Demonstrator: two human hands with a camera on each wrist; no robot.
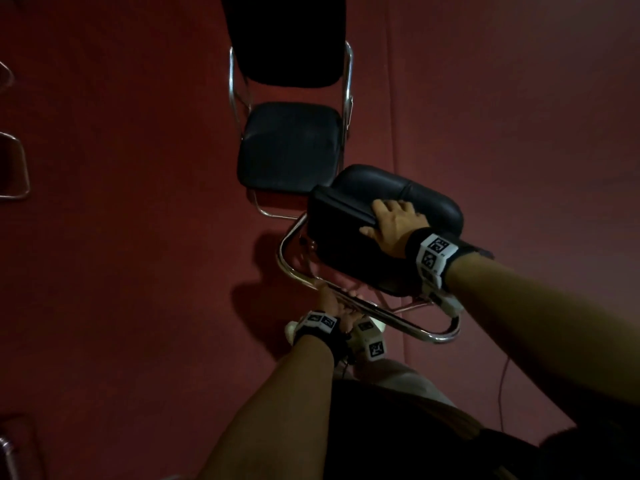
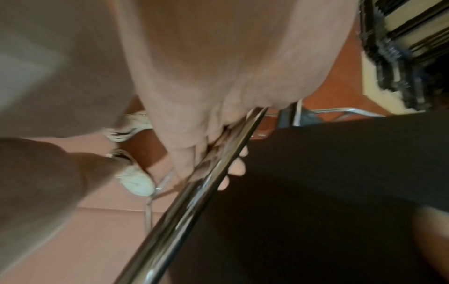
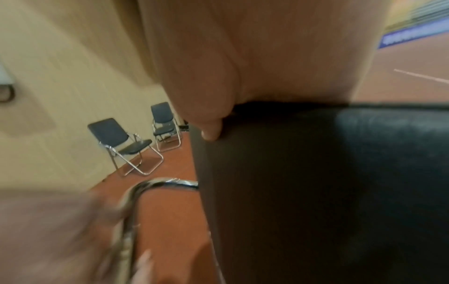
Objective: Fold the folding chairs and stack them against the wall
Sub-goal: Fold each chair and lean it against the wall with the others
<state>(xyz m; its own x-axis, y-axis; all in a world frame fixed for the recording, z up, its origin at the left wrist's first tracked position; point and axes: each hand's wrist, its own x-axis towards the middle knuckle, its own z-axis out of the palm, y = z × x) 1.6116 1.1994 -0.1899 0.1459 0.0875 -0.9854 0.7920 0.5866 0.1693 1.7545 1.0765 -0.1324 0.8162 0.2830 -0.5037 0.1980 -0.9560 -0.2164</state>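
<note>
I hold a black padded folding chair (image 1: 349, 237) with a chrome frame, folded nearly flat, low in front of me. My right hand (image 1: 394, 221) grips the top edge of its folded cushions (image 3: 340, 173), fingers over the far side and thumb on the near face. My left hand (image 1: 334, 303) is wrapped round the chrome leg tube (image 2: 194, 192); the fingertips (image 2: 237, 167) show past the tube in the left wrist view. A second black folding chair (image 1: 289, 143) stands unfolded on the red floor just beyond.
Chrome frames of other chairs (image 1: 15, 164) show at the left edge. In the right wrist view two unfolded chairs (image 3: 126, 146) stand by a cream wall (image 3: 60, 67). My shoes (image 2: 136, 182) are close under the held chair. A thin cable (image 1: 502, 393) lies on the floor at right.
</note>
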